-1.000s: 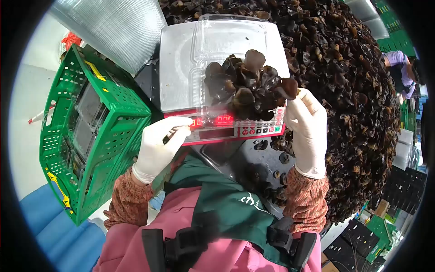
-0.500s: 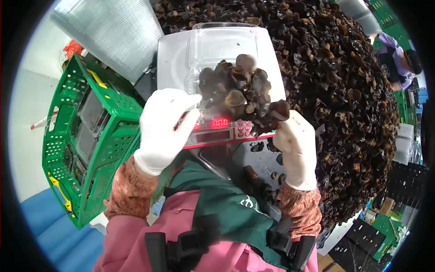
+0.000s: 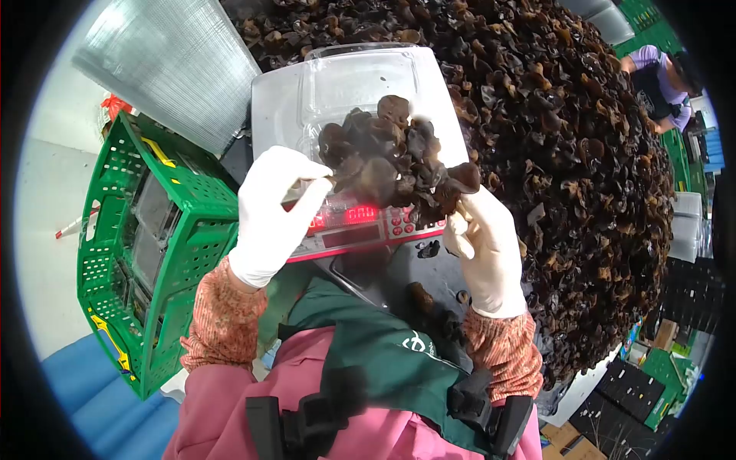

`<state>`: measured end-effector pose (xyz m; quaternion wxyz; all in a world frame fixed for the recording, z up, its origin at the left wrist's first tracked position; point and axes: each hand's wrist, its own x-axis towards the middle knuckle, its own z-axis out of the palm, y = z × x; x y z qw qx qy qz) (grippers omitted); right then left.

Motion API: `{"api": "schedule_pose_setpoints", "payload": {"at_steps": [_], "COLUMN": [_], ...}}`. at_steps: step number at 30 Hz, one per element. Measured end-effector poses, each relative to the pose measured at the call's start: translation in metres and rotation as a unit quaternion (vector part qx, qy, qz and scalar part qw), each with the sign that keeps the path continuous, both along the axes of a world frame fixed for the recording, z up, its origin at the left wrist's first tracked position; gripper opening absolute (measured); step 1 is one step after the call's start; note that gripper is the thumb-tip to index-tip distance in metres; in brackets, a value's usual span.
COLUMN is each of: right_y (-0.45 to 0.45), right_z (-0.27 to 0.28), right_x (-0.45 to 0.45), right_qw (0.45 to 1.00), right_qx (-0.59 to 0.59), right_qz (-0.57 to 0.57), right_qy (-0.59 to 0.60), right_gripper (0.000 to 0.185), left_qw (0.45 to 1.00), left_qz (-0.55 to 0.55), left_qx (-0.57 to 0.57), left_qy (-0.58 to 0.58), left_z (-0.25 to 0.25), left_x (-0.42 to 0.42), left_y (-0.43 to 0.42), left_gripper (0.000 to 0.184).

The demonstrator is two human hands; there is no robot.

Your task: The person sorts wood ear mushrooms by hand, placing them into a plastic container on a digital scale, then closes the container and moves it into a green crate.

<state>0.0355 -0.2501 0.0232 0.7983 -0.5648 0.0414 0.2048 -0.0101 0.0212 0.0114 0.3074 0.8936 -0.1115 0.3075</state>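
A clump of dark brown wood ear mushrooms (image 3: 379, 157) hangs partly blurred above a clear plastic tray (image 3: 360, 77), which lies on a white weighing scale (image 3: 277, 115). White-gloved, my left hand (image 3: 276, 211) is closed in a pinch at the clump's left edge. My right hand (image 3: 487, 249), also gloved in white, grips the lower right end of the clump with thumb and fingers. Partly covered by the clump, the scale's red lit display (image 3: 359, 215) sits below it.
A huge heap of wood ear mushrooms (image 3: 567, 192) fills the right and back. To the left stand a green crate (image 3: 207, 207) holding clear trays and a stack of clear plastic trays (image 3: 172, 69). Another person (image 3: 663, 84) is at the far right.
The view has shifted slightly, moving the scale and clump a little left in frame. Both hands stay at the clump, and the right fingers have shifted underneath its end.
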Motion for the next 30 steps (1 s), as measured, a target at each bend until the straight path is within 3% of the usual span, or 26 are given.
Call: {"api": "schedule_pose_setpoints", "payload": {"at_steps": [4, 14, 23, 27, 30], "right_y": [0.001, 0.006, -0.003, -0.007, -0.012], "right_z": [-0.001, 0.025, 0.033, 0.03, 0.028], "right_x": [-0.005, 0.004, -0.007, -0.013, -0.02], "right_qw": [0.997, 1.0, 0.996, 0.99, 0.995], "right_qx": [0.066, 0.006, -0.02, -0.121, -0.077], "right_qz": [-0.035, -0.015, -0.066, -0.061, -0.057], "right_qy": [0.029, -0.024, -0.051, -0.043, -0.022], "right_gripper": [0.018, 0.018, 0.021, 0.023, 0.024], "left_qw": [0.999, 0.975, 0.969, 0.976, 0.959], "left_qz": [0.02, 0.096, 0.068, 0.038, 0.038], "left_qx": [-0.047, -0.201, -0.237, -0.21, -0.269], "left_qy": [-0.002, 0.006, 0.024, 0.034, 0.077], "left_z": [0.004, 0.023, 0.026, 0.029, 0.028], "left_x": [-0.003, -0.035, -0.045, -0.038, -0.034], "left_y": [0.006, 0.035, 0.021, 0.009, -0.004], "left_gripper": [0.018, 0.017, 0.017, 0.017, 0.019]}}
